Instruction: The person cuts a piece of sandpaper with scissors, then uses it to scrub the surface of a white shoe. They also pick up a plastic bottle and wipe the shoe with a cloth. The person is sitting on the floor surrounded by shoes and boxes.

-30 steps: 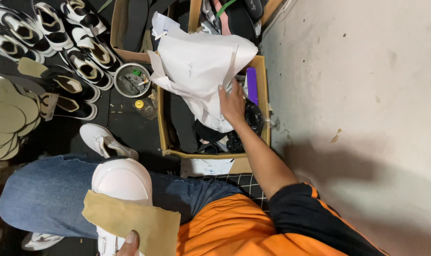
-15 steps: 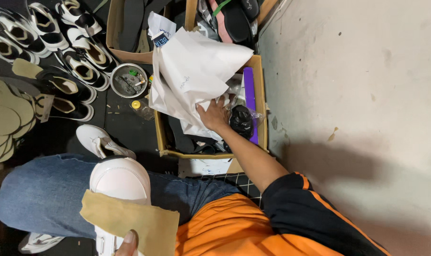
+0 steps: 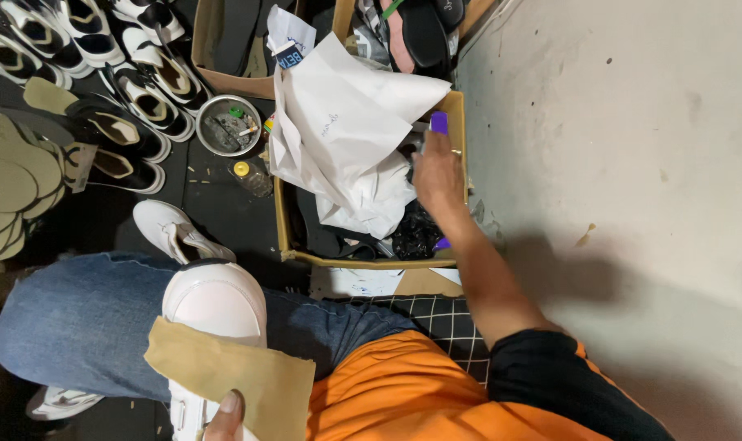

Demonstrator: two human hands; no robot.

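Observation:
My left hand shows only a thumb at the bottom edge. It pinches a tan sheet against a white shoe resting on my jeans-clad leg. My right hand reaches into a cardboard box next to crumpled white paper. It lies over a purple strip whose two ends stick out above and below it. The fingers curl at the strip's upper end, but I cannot see whether they grip it. Black items lie under the hand.
Rows of black-and-white shoes and a stack of tan insoles lie at the left. Near the box are a round metal dish of small bits and a loose white shoe. A grey wall fills the right.
My right hand has moved from the white paper in the box over to the purple strip at the box's right side. The left hand keeps holding the tan sheet and shoe.

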